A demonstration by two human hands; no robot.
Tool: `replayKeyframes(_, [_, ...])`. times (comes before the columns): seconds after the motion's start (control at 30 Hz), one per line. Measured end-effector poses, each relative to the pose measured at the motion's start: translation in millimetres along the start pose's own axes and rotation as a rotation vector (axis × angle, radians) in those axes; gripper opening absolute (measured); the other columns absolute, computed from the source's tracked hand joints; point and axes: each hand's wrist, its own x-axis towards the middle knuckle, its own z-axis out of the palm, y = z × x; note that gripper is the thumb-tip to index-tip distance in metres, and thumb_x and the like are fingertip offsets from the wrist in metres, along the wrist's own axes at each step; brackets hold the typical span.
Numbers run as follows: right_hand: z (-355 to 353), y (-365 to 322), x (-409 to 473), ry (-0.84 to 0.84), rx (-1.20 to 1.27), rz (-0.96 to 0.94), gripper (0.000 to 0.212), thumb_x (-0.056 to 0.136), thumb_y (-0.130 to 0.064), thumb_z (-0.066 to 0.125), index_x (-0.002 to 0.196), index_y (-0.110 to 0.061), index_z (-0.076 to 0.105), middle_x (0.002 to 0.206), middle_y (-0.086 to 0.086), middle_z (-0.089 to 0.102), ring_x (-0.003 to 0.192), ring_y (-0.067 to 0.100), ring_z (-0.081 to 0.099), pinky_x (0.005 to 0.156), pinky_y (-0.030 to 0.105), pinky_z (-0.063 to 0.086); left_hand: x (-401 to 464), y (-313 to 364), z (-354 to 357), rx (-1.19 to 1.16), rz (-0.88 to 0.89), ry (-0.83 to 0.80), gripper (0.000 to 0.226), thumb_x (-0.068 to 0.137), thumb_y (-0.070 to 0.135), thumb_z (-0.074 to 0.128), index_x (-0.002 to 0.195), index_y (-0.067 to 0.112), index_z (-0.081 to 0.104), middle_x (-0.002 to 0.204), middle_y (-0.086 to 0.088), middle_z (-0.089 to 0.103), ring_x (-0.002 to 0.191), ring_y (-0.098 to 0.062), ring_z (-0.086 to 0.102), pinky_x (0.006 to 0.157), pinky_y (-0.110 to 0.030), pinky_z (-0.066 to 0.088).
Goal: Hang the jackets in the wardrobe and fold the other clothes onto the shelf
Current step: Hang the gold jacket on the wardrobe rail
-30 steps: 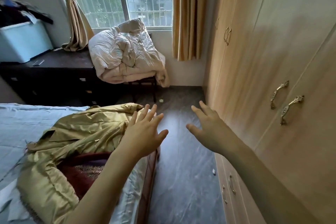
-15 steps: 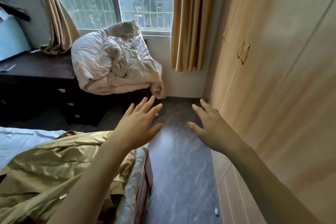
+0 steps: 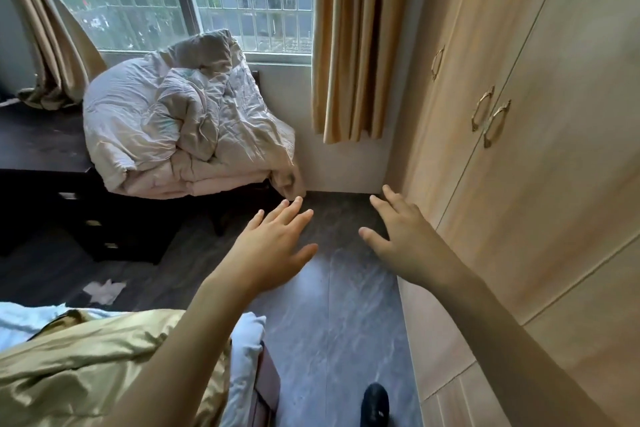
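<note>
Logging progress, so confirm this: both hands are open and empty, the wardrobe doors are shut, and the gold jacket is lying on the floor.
One thing is wrong: the gold jacket lies on the bed, not the floor. The head view shows this. The rest holds: left hand and right hand are open and empty, and the wardrobe doors are shut.

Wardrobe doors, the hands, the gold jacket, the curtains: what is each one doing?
wardrobe doors: closed.
left hand: open, holding nothing.
right hand: open, holding nothing.
gold jacket: lying crumpled on the bed.
right curtain: hanging loose.
left curtain: gathered back.
duvet: heaped on a chair.
</note>
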Motion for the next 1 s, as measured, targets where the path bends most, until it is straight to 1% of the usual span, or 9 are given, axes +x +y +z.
replayKeyframes(0.13, [-10,35,75,0.012,0.001,-0.033,0.065,0.097,-0.049,0.041,0.153,-0.023,0.019,0.162,-0.003,0.006,0.148,0.017,0.005,0.12,0.038,0.013,76,-4,4,0.004,-0.043,0.027,0.066,0.098,0.056,0.035,0.154,0.031,0.013,0.163,0.007,-0.002,0.149,-0.01,-0.006,0.122,-0.04,0.003])
replayKeyframes(0.3, [-37,85,178,-0.077,0.094,-0.059,0.065,0.098,-0.046,0.044,0.153,-0.023,0.019,0.161,-0.005,0.008,0.147,0.014,0.007,0.12,0.035,0.015,184,8,-1,0.013,-0.049,-0.021,0.063,0.098,0.056,0.034,0.154,0.032,0.017,0.163,0.008,-0.005,0.149,-0.01,-0.008,0.122,-0.041,0.002])
replayKeyframes(0.43, [-52,115,257,-0.07,0.146,-0.072,0.065,0.097,-0.046,0.045,0.153,-0.024,0.019,0.161,-0.006,0.01,0.147,0.013,0.008,0.119,0.035,0.016,256,2,-20,0.025,-0.076,0.058,0.06,0.097,0.055,0.036,0.152,0.035,0.022,0.163,0.009,-0.003,0.149,-0.01,-0.008,0.122,-0.04,0.001])
replayKeyframes(0.53, [-48,116,304,-0.083,0.152,-0.122,0.066,0.097,-0.046,0.046,0.153,-0.025,0.019,0.161,-0.006,0.011,0.147,0.012,0.009,0.118,0.033,0.015,287,-14,-28,0.023,-0.132,0.057,0.059,0.097,0.054,0.035,0.151,0.036,0.021,0.163,0.01,-0.003,0.149,-0.01,-0.007,0.122,-0.039,0.001])
replayKeyframes(0.7, [-38,112,366,-0.116,0.092,-0.221,0.063,0.095,-0.052,0.045,0.151,-0.031,0.023,0.16,-0.008,0.014,0.147,0.014,0.013,0.119,0.036,0.018,334,-44,-29,0.026,-0.245,0.017,0.057,0.098,0.054,0.037,0.15,0.035,0.025,0.163,0.009,-0.001,0.149,-0.011,0.0,0.122,-0.038,0.005])
replayKeyframes(0.83, [-33,110,417,-0.121,0.057,-0.245,0.065,0.092,-0.06,0.043,0.15,-0.034,0.027,0.16,-0.009,0.015,0.146,0.013,0.015,0.119,0.037,0.018,368,-70,-33,0.003,-0.269,0.034,0.054,0.098,0.053,0.038,0.149,0.038,0.026,0.163,0.009,0.001,0.149,-0.011,0.001,0.121,-0.038,0.005])
replayKeyframes(1.0, [-18,88,490,-0.128,0.058,-0.266,0.067,0.092,-0.06,0.043,0.151,-0.033,0.024,0.16,-0.01,0.014,0.146,0.011,0.014,0.117,0.036,0.017,417,-122,-37,-0.033,-0.295,0.043,0.059,0.097,0.05,0.04,0.151,0.037,0.021,0.163,0.009,-0.004,0.149,-0.011,-0.003,0.122,-0.043,0.005])
